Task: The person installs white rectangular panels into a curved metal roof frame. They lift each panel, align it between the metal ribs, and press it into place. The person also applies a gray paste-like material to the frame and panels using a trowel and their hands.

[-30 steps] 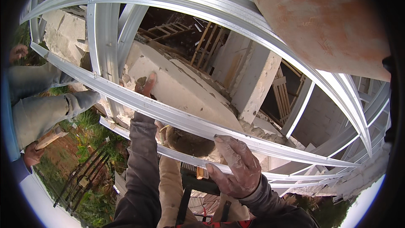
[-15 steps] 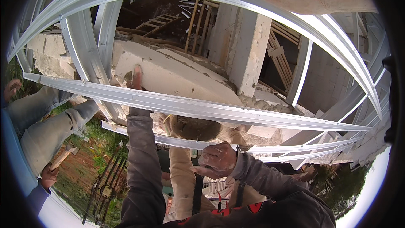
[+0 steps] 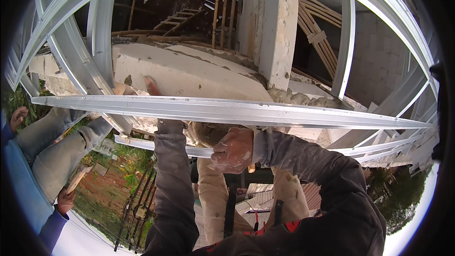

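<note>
My left hand (image 3: 152, 86) reaches up behind the front metal channel (image 3: 227, 110). One stretched finger shows against the face of a pale block (image 3: 185, 73); the channel covers most of that hand. My right hand (image 3: 233, 151) is closed in a fist, smeared with pale dust, just below the channel and in front of a round container of grey mortar (image 3: 207, 133). A small light-brown end shows beneath its wrist, but what the fingers grip is hidden.
Silvery metal framing (image 3: 102, 33) arches around the wall. At left, another person in jeans (image 3: 59, 154) holds a wooden-handled tool (image 3: 78, 178). A pale pillar (image 3: 283, 33) rises behind the block. Bamboo poles (image 3: 318, 38) and a ladder (image 3: 175, 22) lie beyond.
My right fist has moved up and slightly left, to the front of the mortar container. My left hand stays at the block. The view has shifted a little.
</note>
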Demonstrator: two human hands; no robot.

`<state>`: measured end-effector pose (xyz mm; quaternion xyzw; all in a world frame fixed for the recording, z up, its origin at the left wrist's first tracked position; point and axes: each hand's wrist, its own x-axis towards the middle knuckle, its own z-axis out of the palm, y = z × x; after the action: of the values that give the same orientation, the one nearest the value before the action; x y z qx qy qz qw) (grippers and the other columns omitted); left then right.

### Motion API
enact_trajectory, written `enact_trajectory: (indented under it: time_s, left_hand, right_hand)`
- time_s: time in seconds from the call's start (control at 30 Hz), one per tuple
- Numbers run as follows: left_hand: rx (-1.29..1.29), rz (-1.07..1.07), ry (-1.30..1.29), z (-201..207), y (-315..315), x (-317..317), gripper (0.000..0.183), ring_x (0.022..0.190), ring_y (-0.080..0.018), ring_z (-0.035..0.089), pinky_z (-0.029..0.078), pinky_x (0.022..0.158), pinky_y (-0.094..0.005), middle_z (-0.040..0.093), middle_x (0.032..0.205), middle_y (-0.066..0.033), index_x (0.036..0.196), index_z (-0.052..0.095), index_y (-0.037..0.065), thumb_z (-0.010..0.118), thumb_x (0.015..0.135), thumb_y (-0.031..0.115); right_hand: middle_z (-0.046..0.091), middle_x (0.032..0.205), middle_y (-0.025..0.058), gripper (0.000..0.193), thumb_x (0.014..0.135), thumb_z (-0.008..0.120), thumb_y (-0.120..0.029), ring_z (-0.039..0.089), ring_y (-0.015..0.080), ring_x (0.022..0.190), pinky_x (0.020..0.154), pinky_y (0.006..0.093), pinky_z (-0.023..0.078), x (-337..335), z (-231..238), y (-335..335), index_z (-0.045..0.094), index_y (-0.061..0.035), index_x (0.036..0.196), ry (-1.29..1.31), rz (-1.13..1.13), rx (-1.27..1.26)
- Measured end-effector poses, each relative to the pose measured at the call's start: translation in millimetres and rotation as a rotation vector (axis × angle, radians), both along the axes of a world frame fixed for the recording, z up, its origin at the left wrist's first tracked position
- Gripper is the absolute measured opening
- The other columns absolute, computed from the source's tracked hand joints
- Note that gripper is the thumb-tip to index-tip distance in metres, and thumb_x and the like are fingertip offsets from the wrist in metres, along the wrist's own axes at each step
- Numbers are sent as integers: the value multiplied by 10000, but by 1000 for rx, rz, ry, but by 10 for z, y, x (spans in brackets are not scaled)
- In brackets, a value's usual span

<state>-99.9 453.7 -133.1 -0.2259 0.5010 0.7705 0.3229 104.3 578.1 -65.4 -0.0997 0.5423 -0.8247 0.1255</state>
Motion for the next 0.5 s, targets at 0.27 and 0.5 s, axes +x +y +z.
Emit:
enact_trajectory:
  time_s: [0.27, 0.5]
  left_hand:
    - [-1, 40, -11, 12, 15, 24, 565, 1000, -163, 568, 499, 863, -342, 555, 1170, -69, 1259, 485, 78, 541, 883, 496]
    - [27, 86, -15, 44, 87, 73, 570, 974, -155, 578, 512, 837, -340, 563, 1153, -61, 1240, 499, 83, 554, 869, 512]
  right_hand:
    - [486, 617, 19, 159, 735, 671, -175, 553, 160, 519, 439, 305, 445, -136, 116, 132, 547, -75, 734, 599, -202, 551]
    - [485, 602, 35, 186, 753, 654, -220, 543, 167, 515, 492, 313, 468, -72, 103, 148, 544, -91, 677, 582, -321, 581]
